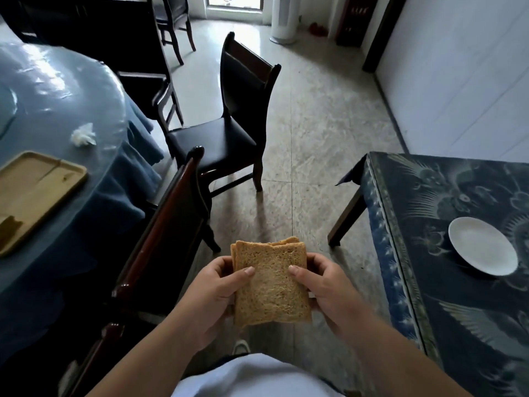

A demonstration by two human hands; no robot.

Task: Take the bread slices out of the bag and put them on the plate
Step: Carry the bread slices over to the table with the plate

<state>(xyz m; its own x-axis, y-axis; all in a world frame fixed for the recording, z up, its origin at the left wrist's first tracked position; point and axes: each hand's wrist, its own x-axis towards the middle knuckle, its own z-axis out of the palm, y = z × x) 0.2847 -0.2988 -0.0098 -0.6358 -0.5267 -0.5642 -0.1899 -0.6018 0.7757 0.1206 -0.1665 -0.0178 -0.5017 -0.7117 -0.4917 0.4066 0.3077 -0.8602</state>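
Head view: brown bread slices (272, 285) (stacked, edges uneven).

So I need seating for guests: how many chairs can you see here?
4: one chair mid-floor, one chair back beside the round table, one tucked against that table, one far back. More may be hidden in the dark.
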